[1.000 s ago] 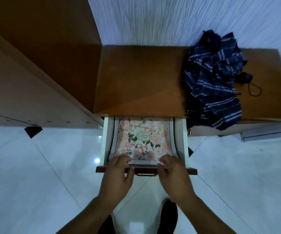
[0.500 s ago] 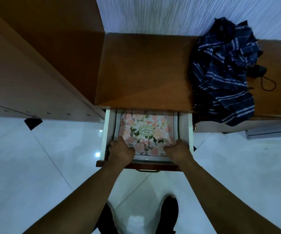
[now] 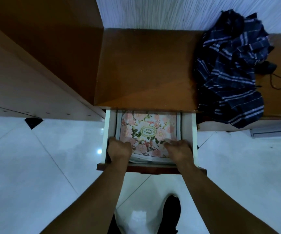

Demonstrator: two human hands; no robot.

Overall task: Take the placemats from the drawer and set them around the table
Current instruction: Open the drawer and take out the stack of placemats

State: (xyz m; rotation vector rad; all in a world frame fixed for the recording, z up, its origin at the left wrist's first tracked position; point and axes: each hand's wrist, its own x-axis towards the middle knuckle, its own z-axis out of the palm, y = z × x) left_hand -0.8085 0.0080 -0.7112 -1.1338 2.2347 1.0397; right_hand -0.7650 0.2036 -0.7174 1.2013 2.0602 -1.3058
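The left hand (image 3: 119, 149) and right hand (image 3: 180, 149) have been moved from the front rail into the open drawer (image 3: 106, 137); fingers (image 3: 170, 143) are curled round the near corners of the floral placemats (image 3: 148, 130), which lie stacked inside, so a lift-out seems prepared

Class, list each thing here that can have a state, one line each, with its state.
Drawer: pulled open.
Placemats: stacked inside the drawer, floral one on top.
Left hand: grips the stack's near left corner.
Right hand: grips its near right corner.
Plaid cloth: crumpled on the cabinet top.
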